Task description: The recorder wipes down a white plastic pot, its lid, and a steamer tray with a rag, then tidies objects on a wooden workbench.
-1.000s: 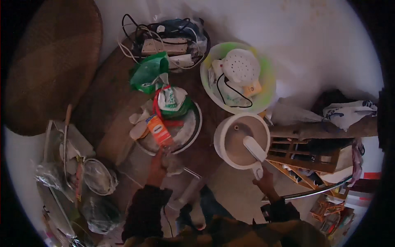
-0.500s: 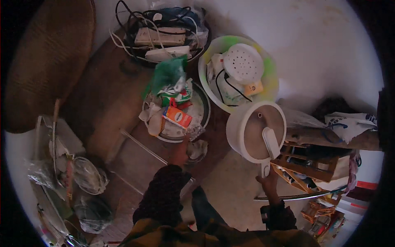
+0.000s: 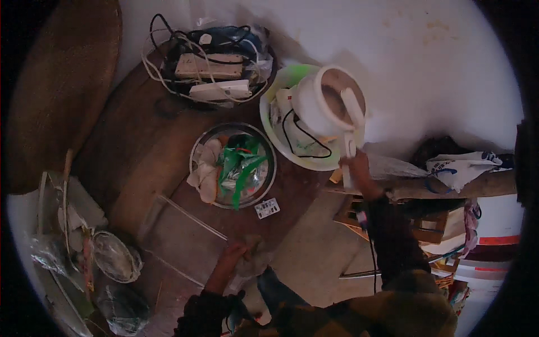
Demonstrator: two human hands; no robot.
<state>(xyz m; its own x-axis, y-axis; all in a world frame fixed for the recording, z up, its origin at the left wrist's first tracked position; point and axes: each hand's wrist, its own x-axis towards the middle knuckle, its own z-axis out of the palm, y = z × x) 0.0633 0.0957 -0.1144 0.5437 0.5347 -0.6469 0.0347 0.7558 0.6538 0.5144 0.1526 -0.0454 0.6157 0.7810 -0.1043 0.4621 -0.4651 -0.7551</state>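
My right hand (image 3: 357, 171) grips the handle of a white pot (image 3: 306, 104), its fingers wrapped round it. The pot tilts over a pale green and white basin (image 3: 269, 121); a round, brownish lid with a white bar shows on top. A black cord loop (image 3: 309, 135) and a few small packets lie in the basin below it. Close to my body, my left hand (image 3: 231, 261) is closed on a greyish crumpled cloth (image 3: 252, 255). Beyond that hand stands a round tray (image 3: 273, 168) holding green plastic and pale, flat pieces. A small white blister card (image 3: 266, 208) lies beside it.
A dark basin (image 3: 269, 84) with cables and power strips stands at the back of the brown table (image 3: 140, 146). Bagged items (image 3: 118, 255) lie at the left. At the right are a ledge (image 3: 477, 191) with a white bag (image 3: 466, 168) and wooden racks (image 3: 432, 224).
My right hand has carried the pot forward and left over the basin, covering the white strainer there. My left hand has drawn back with the cloth. The tray's orange box no longer shows.
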